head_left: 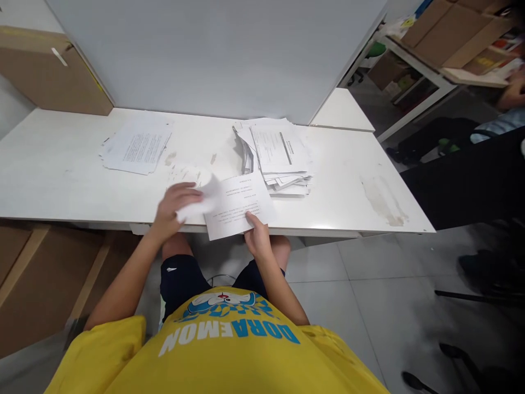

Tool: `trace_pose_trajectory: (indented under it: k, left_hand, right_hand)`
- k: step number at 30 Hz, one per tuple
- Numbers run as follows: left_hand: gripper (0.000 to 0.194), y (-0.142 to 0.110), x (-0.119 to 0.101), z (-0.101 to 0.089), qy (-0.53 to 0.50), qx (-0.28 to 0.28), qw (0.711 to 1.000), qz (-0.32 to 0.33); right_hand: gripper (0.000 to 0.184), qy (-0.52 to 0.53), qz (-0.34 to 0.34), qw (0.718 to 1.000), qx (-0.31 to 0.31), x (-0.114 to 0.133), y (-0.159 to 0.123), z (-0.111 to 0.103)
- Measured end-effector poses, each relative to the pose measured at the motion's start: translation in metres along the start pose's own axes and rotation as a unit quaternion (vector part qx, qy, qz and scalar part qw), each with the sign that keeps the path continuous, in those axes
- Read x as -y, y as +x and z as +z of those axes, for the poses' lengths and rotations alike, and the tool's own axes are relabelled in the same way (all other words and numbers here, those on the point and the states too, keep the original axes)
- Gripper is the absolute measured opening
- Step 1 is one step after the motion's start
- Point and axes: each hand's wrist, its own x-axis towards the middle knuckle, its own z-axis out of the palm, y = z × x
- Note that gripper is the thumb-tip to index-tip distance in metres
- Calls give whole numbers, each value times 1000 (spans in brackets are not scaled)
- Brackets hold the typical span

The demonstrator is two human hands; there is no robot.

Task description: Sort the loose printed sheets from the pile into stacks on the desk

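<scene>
A printed sheet of paper [233,200] is tilted over the table's front edge, its left part curled up and blurred. At that curled side, my left hand [174,205] is closed on the paper, fingers on top. My right hand [258,235] grips the lower right edge, thumb lying on the printed face. Whether it is one sheet or more, I cannot tell. Just behind the right hand stands an uneven stack of papers [281,150] with a printed form on top. Farther left lies a lower pile of printed sheets [137,145].
The white table [340,180] has scuffed patches and a grey panel [221,54] along its back. Cardboard boxes stand at the back left [61,71] and below the table at left [53,279]. Another person's arm [512,93] shows at the far right, near a second desk.
</scene>
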Motion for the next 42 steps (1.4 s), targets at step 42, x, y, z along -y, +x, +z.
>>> trace_pose_trajectory:
  k: [42]
  left_hand:
    - [75, -38, 82, -53, 14, -256, 966, 27]
  right_hand:
    - [34, -199, -88, 948, 234, 0, 70, 76]
